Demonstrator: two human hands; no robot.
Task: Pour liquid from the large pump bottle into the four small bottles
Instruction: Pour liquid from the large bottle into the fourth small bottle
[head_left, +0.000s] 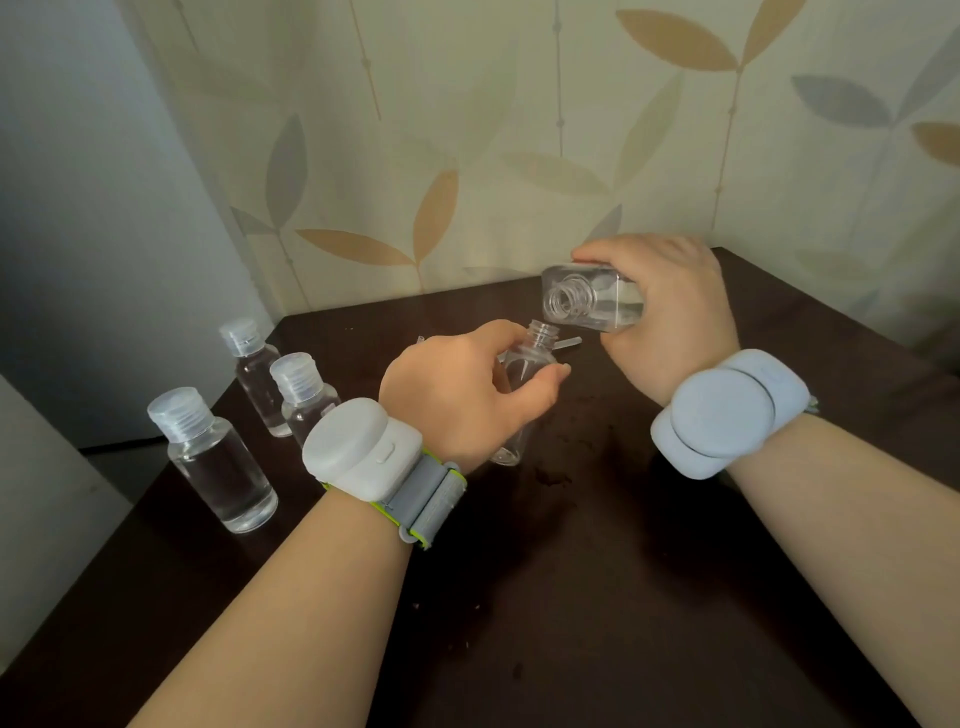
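No readable text, label, brand, number or sign anywhere in view.

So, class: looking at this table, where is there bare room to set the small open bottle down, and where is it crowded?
Bare tabletop lies between the two forearms, toward the near edge. More shows at the far right corner, behind the right hand. Crowded: the left edge, where three capped bottles stand close together, and the middle, where the left hand holds the small open bottle under the large bottle.
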